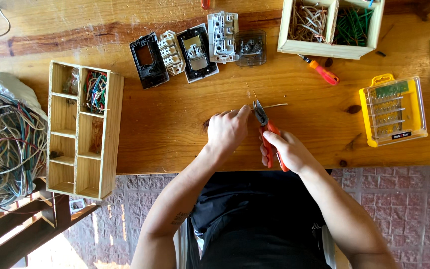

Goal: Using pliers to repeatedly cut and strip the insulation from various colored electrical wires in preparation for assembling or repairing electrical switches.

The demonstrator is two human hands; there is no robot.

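Head view: left hand point(227, 130) pinches a wire point(269, 105), right hand point(287, 151) grips red-handled pliers point(266, 130) biting it.

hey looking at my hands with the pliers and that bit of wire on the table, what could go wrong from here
1. The left hand pinches the thin wire right beside the head of the orange-handled pliers held by the right hand, so a slip could nip a fingertip.
2. The wire's free end pokes out past the pliers; a cut piece might fly off.
3. The wooden compartment tray overhangs the wooden table edge; a nudge could possibly tip it.
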